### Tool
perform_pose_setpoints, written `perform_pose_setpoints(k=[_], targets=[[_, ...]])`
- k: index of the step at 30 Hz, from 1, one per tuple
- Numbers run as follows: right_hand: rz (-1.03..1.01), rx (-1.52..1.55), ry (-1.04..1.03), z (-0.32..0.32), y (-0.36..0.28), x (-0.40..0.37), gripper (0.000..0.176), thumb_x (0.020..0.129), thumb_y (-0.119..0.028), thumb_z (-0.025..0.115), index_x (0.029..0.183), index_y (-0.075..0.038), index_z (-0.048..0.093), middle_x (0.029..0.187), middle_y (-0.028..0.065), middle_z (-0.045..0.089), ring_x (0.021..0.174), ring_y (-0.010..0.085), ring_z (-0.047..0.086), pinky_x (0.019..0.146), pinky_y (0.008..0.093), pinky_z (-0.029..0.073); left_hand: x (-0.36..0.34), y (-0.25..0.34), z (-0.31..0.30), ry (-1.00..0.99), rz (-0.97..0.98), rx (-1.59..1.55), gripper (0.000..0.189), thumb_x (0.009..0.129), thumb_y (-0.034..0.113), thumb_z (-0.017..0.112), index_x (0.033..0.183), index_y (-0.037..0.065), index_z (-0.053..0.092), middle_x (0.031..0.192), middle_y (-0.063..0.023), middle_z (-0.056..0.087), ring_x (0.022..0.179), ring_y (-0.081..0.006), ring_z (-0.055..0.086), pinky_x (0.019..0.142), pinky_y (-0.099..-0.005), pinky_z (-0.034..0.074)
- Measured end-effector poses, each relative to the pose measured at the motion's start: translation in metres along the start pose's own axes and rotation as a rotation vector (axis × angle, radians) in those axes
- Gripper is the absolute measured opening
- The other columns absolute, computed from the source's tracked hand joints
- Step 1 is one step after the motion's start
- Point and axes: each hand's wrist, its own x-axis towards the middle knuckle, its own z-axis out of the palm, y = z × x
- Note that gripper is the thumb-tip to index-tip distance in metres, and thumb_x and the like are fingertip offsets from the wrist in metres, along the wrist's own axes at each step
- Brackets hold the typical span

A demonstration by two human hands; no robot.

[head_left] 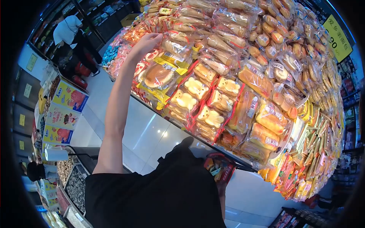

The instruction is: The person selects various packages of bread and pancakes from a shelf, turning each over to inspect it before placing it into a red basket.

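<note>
My left hand (150,41) reaches out over the far left part of a heaped display of wrapped breads. Its fingers are bent and close together above red-and-clear packets, and what they may hold is too small to make out. Just below it lies a round bread in a yellow-edged wrapper (159,75). Bear-shaped breads (196,88) in red-edged packs lie nearer to me. My right hand (221,185) is low at my side, mostly hidden by my black shirt, at a red shopping basket (228,171) with colourful packets inside.
Long wrapped loaves (255,80) and stick-shaped snacks (310,146) fill the display's right side. A yellow price sign (337,38) stands at the far right. A person in a white top (67,30) is at the upper left. Bins of loose goods (75,186) stand on the left.
</note>
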Motion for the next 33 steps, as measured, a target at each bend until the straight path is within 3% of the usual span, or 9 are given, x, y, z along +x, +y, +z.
perform_pose_setpoints(k=[4,6,10,15,18,21,25,27,33], targets=[[-0.087,-0.246,0.061,0.013,-0.055,-0.05,0.016,0.081,-0.018,0.054,0.072,-0.006,0.059,0.068,0.0016,0.058,0.061,0.017,0.059,0.053,0.035,0.046,0.032,-0.006,0.007,-0.041,-0.059,-0.089,0.043,0.097,0.044,0.052,0.122,0.009,0.057,0.105,-0.0023,0.059,0.086,-0.0096,0.053,0.075,-0.0279,0.047],[-0.394,-0.916,-0.053,0.012,-0.013,-0.025,0.017,0.08,-0.019,0.056,0.075,-0.003,0.061,0.072,0.0022,0.063,0.072,0.0163,0.063,0.063,0.0351,0.049,0.037,-0.008,0.01,-0.036,-0.05,-0.132,0.037,0.097,0.041,0.052,0.115,0.009,0.06,0.097,-0.0002,0.06,0.079,-0.0079,0.054,0.07,-0.0265,0.047],[-0.265,-0.327,0.106,0.034,0.061,0.001,0.018,0.081,-0.019,0.055,0.081,-0.003,0.064,0.077,0.0046,0.066,0.079,0.0183,0.066,0.069,0.0319,0.05,0.044,-0.012,0.013,-0.066,-0.051,-0.285,0.03,0.096,0.034,0.057,0.112,0.009,0.062,0.089,0.0011,0.062,0.077,-0.009,0.058,0.068,-0.0256,0.046],[-0.646,-1.124,0.016,0.021,0.098,0.022,0.024,0.082,-0.023,0.054,0.091,-0.006,0.068,0.089,0.008,0.07,0.089,0.0218,0.067,0.072,0.0366,0.052,0.043,-0.015,0.015,-0.063,-0.036,-0.49,0.026,0.094,0.022,0.057,0.114,0.005,0.061,0.087,-0.002,0.065,0.073,-0.0119,0.062,0.066,-0.0273,0.05],[-0.125,-0.576,0.027,0.021,-0.015,-0.043,0.024,0.08,-0.029,0.055,0.087,-0.011,0.069,0.088,0.0083,0.07,0.086,0.026,0.067,0.068,0.04,0.053,0.041,-0.016,0.018,-0.107,-0.036,-0.619,0.026,0.094,0.019,0.054,0.11,0.0,0.061,0.083,-0.0055,0.065,0.068,-0.015,0.062,0.063,-0.0309,0.052],[-0.375,-1.116,0.052,0.019,0.024,-0.002,0.021,0.077,-0.029,0.057,0.08,-0.012,0.068,0.084,0.0083,0.068,0.084,0.0292,0.066,0.066,0.042,0.053,0.037,-0.018,0.022,-0.148,-0.039,-0.689,0.023,0.094,0.018,0.052,0.102,-0.002,0.061,0.08,-0.0084,0.065,0.066,-0.0176,0.063,0.063,-0.0331,0.054],[-0.343,-1.179,0.035,0.016,0.01,0.0,0.017,0.076,-0.026,0.058,0.075,-0.011,0.066,0.08,0.0086,0.066,0.081,0.0287,0.066,0.064,0.043,0.053,0.045,-0.023,0.021,-0.171,-0.039,-0.703,0.021,0.095,0.018,0.051,0.097,0.0,0.06,0.083,-0.0098,0.066,0.07,-0.0181,0.065,0.065,-0.0321,0.055],[-0.614,-1.22,0.009,0.008,0.005,-0.008,0.013,0.073,-0.023,0.059,0.074,-0.012,0.066,0.08,0.0093,0.066,0.08,0.0295,0.066,0.062,0.0448,0.052,0.041,-0.016,0.023,-0.164,-0.019,-0.731,0.018,0.094,0.018,0.053,0.097,0.001,0.059,0.084,-0.0094,0.066,0.069,-0.0181,0.064,0.066,-0.0322,0.055],[-0.36,-1.162,0.051,0.013,0.003,-0.007,0.004,0.067,-0.018,0.063,0.069,-0.017,0.065,0.082,0.0056,0.064,0.081,0.0274,0.066,0.058,0.0414,0.053,0.033,-0.006,0.025,-0.195,-0.009,-0.606,0.018,0.094,0.023,0.057,0.096,0.006,0.056,0.077,-0.0032,0.061,0.067,-0.0137,0.062,0.062,-0.0296,0.055]])
